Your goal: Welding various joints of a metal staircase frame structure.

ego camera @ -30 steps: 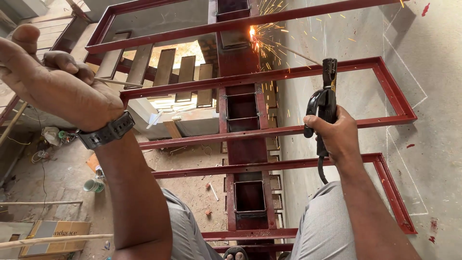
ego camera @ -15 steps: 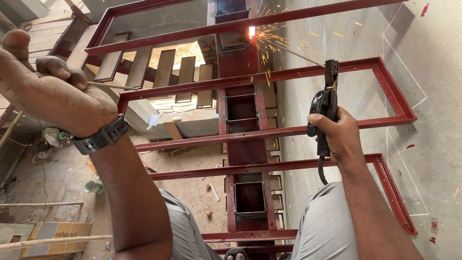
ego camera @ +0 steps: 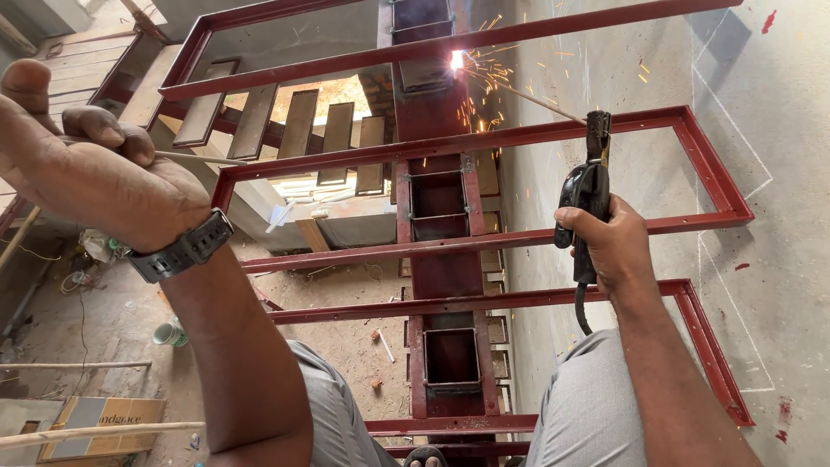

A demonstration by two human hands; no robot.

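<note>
Gripping black electrode holder (ego camera: 586, 195), your right hand (ego camera: 609, 242) is angling welding rod (ego camera: 540, 102) up-left into sparking joint (ego camera: 456, 60) on red steel frame (ego camera: 450, 147); left hand (ego camera: 82, 173), farther, is pinching spare rod (ego camera: 194, 158).

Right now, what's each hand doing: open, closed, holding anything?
Left hand: closed on a thin rod.
Right hand: closed on the black electrode holder, sparks at the red frame.
</note>
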